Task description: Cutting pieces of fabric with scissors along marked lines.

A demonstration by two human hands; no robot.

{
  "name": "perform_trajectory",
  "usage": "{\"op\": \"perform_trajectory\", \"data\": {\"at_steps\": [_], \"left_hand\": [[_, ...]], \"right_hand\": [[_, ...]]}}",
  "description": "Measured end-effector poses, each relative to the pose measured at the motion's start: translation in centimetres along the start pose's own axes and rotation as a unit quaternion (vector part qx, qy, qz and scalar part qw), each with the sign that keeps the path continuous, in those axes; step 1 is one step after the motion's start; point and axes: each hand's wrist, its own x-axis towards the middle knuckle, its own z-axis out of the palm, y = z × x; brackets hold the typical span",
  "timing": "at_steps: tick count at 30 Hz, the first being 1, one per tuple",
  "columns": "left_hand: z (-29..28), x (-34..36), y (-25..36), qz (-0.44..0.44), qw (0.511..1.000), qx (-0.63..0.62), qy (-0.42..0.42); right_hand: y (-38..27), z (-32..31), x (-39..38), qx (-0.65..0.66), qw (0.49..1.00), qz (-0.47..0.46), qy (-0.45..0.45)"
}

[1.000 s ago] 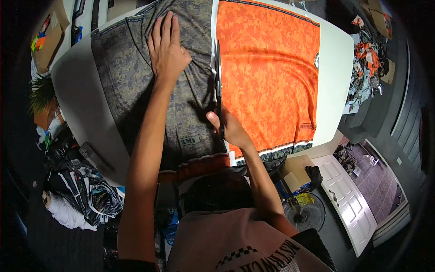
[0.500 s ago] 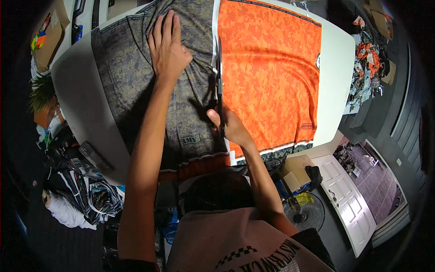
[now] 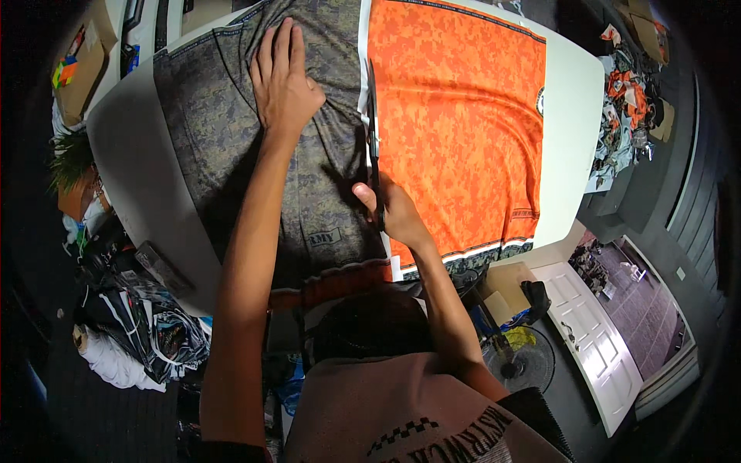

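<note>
A wide piece of printed fabric lies over the white table, with a dark green-grey camouflage panel [image 3: 208,131] on the left and an orange camouflage panel [image 3: 455,100] on the right. My left hand [image 3: 285,89] rests flat on the dark panel near its far edge, fingers stretched out, and the cloth wrinkles beside it. My right hand [image 3: 397,212] grips a pair of scissors [image 3: 373,123] by the handles. Their long blades point away from me along the white strip [image 3: 364,46] between the panels. The fingers inside the handles are partly hidden.
The white table [image 3: 571,139] has rounded edges. Piled fabric scraps [image 3: 629,100] lie at the right, a white door [image 3: 587,339] and a fan [image 3: 525,363] at lower right. Bundled cloth [image 3: 154,339] sits at lower left, and a cardboard box [image 3: 89,69] at far left.
Almost nothing differs. The fabric and both hands appear shifted very slightly left in the picture; my left hand still presses the cloth and my right still holds the scissors.
</note>
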Motion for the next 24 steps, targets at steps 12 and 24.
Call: {"op": "perform_trajectory", "data": {"at_steps": [12,24], "left_hand": [[0.3,0.0,0.1,0.003,1.0,0.01,0.01],[0.9,-0.2,0.4,-0.003,1.0,0.01,0.004]], "right_hand": [[3.7,0.4,-3.7,0.056,0.997,0.041,-0.032],[5.7,-3.0,-9.5,0.012,0.999,0.01,-0.035]]}}
